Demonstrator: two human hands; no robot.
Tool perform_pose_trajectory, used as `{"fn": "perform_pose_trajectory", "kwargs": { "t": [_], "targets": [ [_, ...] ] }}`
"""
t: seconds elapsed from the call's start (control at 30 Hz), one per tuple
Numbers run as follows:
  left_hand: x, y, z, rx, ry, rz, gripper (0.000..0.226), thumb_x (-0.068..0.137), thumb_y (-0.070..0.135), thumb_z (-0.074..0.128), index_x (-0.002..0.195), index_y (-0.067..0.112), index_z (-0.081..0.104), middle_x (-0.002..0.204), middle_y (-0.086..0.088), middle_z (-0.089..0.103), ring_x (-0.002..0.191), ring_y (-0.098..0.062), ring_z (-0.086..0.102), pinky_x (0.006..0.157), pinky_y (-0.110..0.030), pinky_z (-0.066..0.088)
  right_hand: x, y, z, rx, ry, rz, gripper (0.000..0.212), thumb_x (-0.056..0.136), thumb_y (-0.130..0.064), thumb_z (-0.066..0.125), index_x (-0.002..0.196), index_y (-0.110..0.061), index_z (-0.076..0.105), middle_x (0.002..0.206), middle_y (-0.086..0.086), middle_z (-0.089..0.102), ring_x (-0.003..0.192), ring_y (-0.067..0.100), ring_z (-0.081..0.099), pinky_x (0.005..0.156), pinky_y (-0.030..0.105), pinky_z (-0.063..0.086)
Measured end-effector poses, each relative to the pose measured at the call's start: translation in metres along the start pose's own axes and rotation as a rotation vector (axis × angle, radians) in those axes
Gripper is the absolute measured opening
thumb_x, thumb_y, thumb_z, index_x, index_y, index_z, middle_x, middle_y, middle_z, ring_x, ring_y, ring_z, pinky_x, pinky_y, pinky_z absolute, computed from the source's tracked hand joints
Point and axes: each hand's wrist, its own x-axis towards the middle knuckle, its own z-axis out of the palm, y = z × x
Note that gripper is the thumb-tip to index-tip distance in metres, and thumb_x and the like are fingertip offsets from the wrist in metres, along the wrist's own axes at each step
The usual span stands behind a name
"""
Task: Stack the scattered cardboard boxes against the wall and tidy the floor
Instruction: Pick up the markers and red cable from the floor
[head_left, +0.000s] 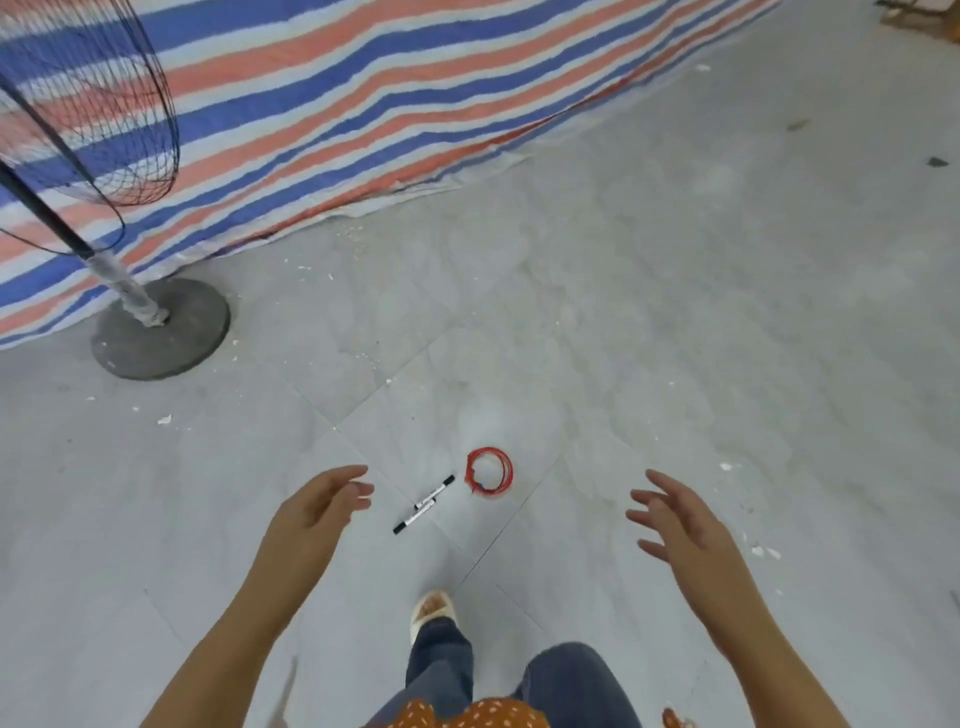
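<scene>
While both hands hang empty in the air, the pale grey tiled floor (675, 312) fills most of the view, dusty, with white scraps scattered over it. No cardboard boxes can be seen from this angle. Along the top, a blue, red and white striped plastic tarp (363, 93) slopes down to the floor. At left stands a pedestal fan: black wire cage (98, 114) up top, pole wrapped in pale plastic, round dark grey base (161, 332) sitting on the floor just beside the tarp edge. At bottom centre, blue jeans legs (566, 686) and 1 foot in a cream slipper (434, 610) stepping forward. The left hand (317, 506) reaches forward, fingers loosely curled, holding nothing. The right hand (680, 525) is spread, fingers apart and relaxed, holding nothing. Between the hands, on the floor: a small coil of red wire (489, 473), and near it, to its left, 2 black-and-white marker pens (423, 505) lying end to end on a diagonal, overlapping in the middle. The left hand's fingertips are near the pens, not touching.
</scene>
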Motion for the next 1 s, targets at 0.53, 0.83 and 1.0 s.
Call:
{"fn": "perform_pose_trajectory", "kwargs": {
  "t": [0.53,0.83,1.0],
  "targets": [
    [0.210,-0.212,0.168,0.058,0.199,-0.403,0.026,0.096,0.013,0.050,0.095,0.035,0.062,0.093,0.011,0.070,0.086,-0.004,0.066,0.088,-0.028,0.048,0.382,0.158,0.129,-0.640,-0.748,-0.077,0.033,0.099,-0.026,0.046,0.131,-0.027,0.049,0.112,-0.007,0.057,0.107,0.012,0.055,0.080,0.016,0.037],
    [0.377,-0.461,0.235,0.547,0.021,-0.315,0.025,0.096,0.019,0.046,0.117,0.025,0.060,0.109,0.003,0.062,0.097,-0.019,0.058,0.082,-0.031,0.046,0.515,0.391,0.279,-0.954,-0.978,-0.311,0.046,0.097,-0.028,0.047,0.141,-0.017,0.041,0.140,0.006,0.049,0.123,0.020,0.049,0.104,0.033,0.037],
    [0.415,-0.573,0.238,0.939,-0.088,-0.241,0.039,0.096,0.029,0.047,0.134,0.020,0.046,0.126,0.001,0.052,0.116,-0.019,0.049,0.090,-0.030,0.042,0.539,0.504,0.312,-1.292,-1.148,-0.547,0.060,0.090,-0.048,0.055,0.140,-0.020,0.037,0.137,-0.001,0.044,0.122,0.018,0.045,0.099,0.030,0.037]
  ]
}}
